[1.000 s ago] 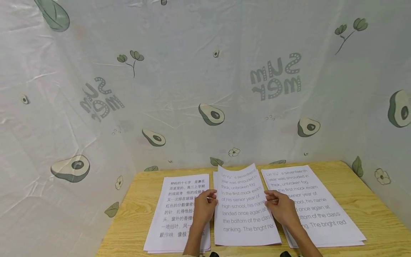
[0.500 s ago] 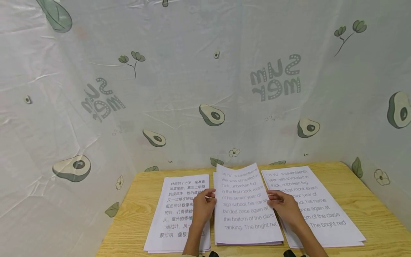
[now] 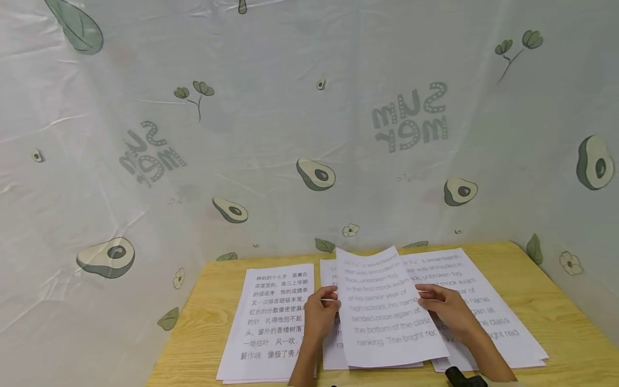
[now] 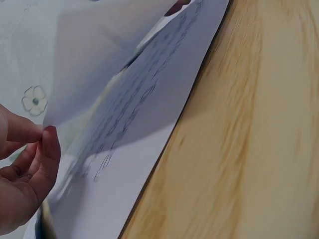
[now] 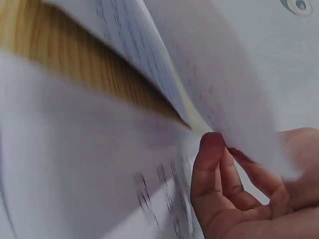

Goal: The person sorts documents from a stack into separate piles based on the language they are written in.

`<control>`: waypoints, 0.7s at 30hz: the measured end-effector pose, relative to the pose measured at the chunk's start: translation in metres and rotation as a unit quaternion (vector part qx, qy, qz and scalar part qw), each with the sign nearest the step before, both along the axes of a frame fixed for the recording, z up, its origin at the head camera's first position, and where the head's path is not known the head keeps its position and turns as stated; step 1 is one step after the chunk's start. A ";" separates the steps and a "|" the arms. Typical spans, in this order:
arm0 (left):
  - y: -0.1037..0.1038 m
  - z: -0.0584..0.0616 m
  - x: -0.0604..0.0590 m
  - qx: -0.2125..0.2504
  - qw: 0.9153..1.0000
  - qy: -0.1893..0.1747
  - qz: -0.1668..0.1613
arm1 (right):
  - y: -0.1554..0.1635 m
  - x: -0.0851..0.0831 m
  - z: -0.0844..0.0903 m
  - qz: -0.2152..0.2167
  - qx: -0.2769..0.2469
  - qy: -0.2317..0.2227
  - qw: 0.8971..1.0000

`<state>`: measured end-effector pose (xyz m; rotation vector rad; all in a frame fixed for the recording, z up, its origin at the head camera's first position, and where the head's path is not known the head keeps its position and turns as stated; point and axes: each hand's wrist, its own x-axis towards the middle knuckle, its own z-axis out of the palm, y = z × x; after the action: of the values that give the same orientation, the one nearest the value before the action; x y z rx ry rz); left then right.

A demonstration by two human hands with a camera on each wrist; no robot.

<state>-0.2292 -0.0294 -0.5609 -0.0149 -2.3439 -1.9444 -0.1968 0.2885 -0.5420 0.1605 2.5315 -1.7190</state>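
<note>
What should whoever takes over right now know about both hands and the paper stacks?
Left hand pinches the left edge of the lifted English sheet; right hand grips its right edge. The sheet is raised, tilted, and partly overlaps the right stack. The middle stack lies beneath it, and the Chinese stack is untouched at left. Done: top sheet lifted. Left, probably: set it on a stack.

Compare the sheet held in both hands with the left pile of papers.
The held sheet is lifted and bowed between the left hand and right hand; the left pile lies flat on the table. The held sheet carries English print, the left pile Chinese. Both are white printed paper.
</note>
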 end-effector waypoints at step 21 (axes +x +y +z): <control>0.086 0.001 0.009 0.042 0.999 -0.002 0.005 | 0.087 0.011 0.002 -0.005 0.017 -0.001 1.000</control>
<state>-0.2198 0.0570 -0.5599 0.0080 -2.2573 -2.0394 -0.1857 0.3751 -0.5401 0.1767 2.5629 -1.6800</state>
